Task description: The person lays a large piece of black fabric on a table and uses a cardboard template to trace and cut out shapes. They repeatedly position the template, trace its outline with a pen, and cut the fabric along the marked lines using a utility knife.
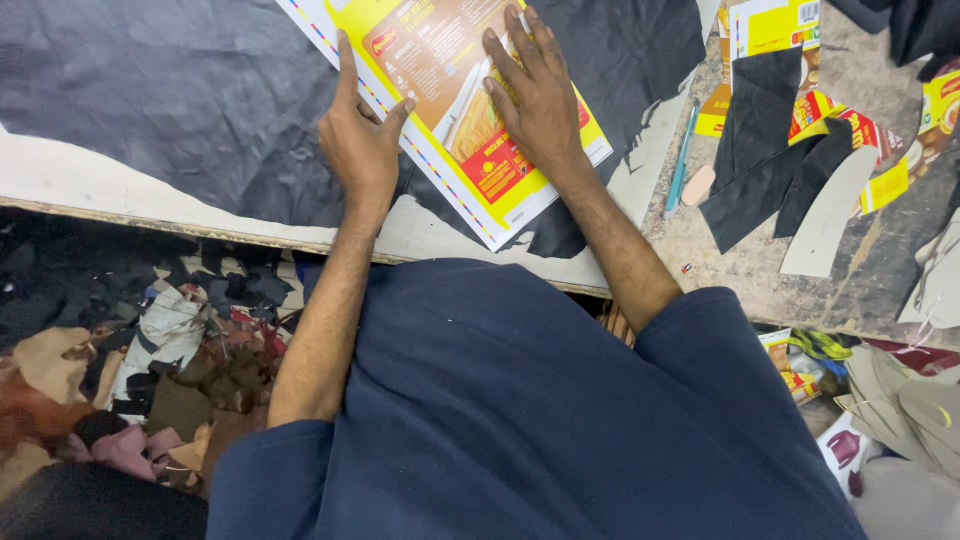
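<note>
A flattened yellow and orange food carton (pixel 430 60) lies on a sheet of black material (pixel 180 100) spread over the workbench. My left hand (pixel 360 140) rests at the carton's left edge, thumb and fingers apart, touching the edge. My right hand (pixel 535 90) lies flat on the carton with fingers spread, pressing it down. A thin white stick-like tool (pixel 468 88) lies on the carton under the right hand's fingers; whether the hand grips it is unclear.
A blue pen (pixel 682 160) lies right of the carton. Cut black pieces (pixel 770 150) and pale pattern shapes (pixel 830 215) sit on more printed cartons at the right. Leather and fabric scraps (pixel 150 340) are heaped on the floor below the bench edge (pixel 150 215).
</note>
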`<state>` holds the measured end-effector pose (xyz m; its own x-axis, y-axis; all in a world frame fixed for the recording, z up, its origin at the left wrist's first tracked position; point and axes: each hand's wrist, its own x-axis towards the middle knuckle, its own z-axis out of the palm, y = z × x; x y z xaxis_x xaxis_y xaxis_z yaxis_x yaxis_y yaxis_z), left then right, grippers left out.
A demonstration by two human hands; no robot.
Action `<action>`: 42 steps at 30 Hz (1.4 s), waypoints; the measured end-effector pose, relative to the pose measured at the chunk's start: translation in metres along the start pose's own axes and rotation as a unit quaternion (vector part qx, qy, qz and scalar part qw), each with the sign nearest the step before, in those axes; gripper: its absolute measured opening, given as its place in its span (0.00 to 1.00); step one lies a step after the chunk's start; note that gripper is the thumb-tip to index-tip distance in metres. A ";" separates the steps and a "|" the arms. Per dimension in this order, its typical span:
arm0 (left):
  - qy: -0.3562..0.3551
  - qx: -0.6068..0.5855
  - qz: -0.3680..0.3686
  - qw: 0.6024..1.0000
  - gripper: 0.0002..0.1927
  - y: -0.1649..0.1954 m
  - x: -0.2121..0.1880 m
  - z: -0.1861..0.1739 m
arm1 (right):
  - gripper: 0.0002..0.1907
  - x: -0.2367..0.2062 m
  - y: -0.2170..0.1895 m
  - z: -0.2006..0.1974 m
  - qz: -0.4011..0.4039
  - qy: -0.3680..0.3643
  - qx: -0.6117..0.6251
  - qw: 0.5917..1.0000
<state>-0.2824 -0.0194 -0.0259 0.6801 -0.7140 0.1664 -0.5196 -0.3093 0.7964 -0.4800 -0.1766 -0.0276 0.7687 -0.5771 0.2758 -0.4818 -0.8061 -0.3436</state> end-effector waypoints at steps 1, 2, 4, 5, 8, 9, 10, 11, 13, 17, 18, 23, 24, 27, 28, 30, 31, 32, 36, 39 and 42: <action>-0.002 -0.001 0.001 1.000 0.53 0.000 -0.001 0.001 | 0.25 -0.002 -0.001 0.000 0.002 0.004 0.000 1.000; -0.005 -0.003 -0.001 1.000 0.53 -0.001 -0.003 0.003 | 0.25 -0.005 -0.001 0.000 0.003 0.006 -0.001 1.000; -0.004 -0.013 -0.003 1.000 0.53 -0.002 -0.004 0.004 | 0.25 -0.006 -0.001 0.000 0.001 0.011 -0.006 1.000; -0.001 -0.016 -0.002 1.000 0.53 -0.003 -0.004 0.005 | 0.25 -0.007 -0.001 0.000 -0.003 0.015 -0.009 1.000; 0.015 -0.057 0.032 0.998 0.52 -0.006 -0.005 0.007 | 0.25 -0.005 -0.001 0.001 -0.002 0.023 -0.002 1.000; 0.015 -0.043 0.020 0.999 0.52 -0.007 -0.004 0.007 | 0.25 -0.004 -0.001 0.001 0.001 0.023 0.002 1.000; 0.015 -0.030 0.007 0.999 0.52 -0.007 -0.003 0.008 | 0.25 -0.003 0.000 0.001 -0.001 0.027 0.005 1.000; 0.016 -0.018 -0.006 1.000 0.52 -0.006 -0.001 0.008 | 0.25 -0.002 -0.001 0.001 -0.003 0.031 0.007 0.999; 0.025 -0.021 0.003 0.999 0.52 -0.004 0.002 0.008 | 0.25 0.000 0.000 -0.001 -0.009 0.033 0.009 0.999; 0.012 -0.045 -0.009 0.999 0.52 0.006 0.006 0.002 | 0.27 0.006 -0.004 -0.008 -0.028 0.034 0.016 0.999; 0.008 -0.054 -0.031 0.998 0.52 0.009 0.004 0.000 | 0.28 0.007 -0.004 -0.010 -0.035 0.032 0.018 0.999; 0.027 -0.079 -0.063 0.994 0.52 0.020 -0.016 -0.011 | 0.29 0.008 -0.011 -0.019 -0.041 -0.003 0.034 0.999; 0.020 -0.092 -0.081 0.992 0.52 0.021 -0.019 -0.012 | 0.28 0.008 -0.012 -0.019 -0.042 -0.010 0.035 0.998; 0.003 -0.123 -0.115 0.986 0.51 0.022 -0.021 -0.012 | 0.28 0.008 -0.014 -0.021 -0.039 -0.010 0.037 0.998; 0.004 -0.126 -0.111 0.986 0.51 0.022 -0.020 -0.012 | 0.28 0.009 -0.014 -0.021 -0.039 -0.007 0.037 0.999; 0.004 -0.116 -0.104 0.988 0.51 0.022 -0.016 -0.012 | 0.28 0.009 -0.015 -0.021 -0.037 0.000 0.039 0.999; 0.003 -0.103 -0.100 0.990 0.51 0.022 -0.014 -0.013 | 0.27 0.010 -0.015 -0.021 -0.037 0.004 0.039 0.999; 0.002 -0.090 -0.097 0.991 0.51 0.023 -0.011 -0.013 | 0.27 0.011 -0.015 -0.020 -0.036 0.008 0.039 0.999; -0.014 -0.111 -0.101 0.989 0.50 0.024 0.000 -0.013 | 0.27 0.012 -0.015 -0.019 -0.019 0.021 0.033 0.999; -0.028 -0.119 -0.114 0.986 0.50 0.025 0.007 -0.012 | 0.27 0.012 -0.014 -0.018 -0.007 0.022 0.026 0.999; -0.034 -0.117 -0.106 0.987 0.50 0.025 0.010 -0.011 | 0.27 0.012 -0.013 -0.017 -0.005 0.022 0.025 0.999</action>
<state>-0.2829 -0.0269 0.0017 0.7204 -0.6918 -0.0504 -0.2311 -0.3078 0.9229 -0.4718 -0.1757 -0.0044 0.7540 -0.5744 0.3187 -0.4514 -0.8055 -0.3840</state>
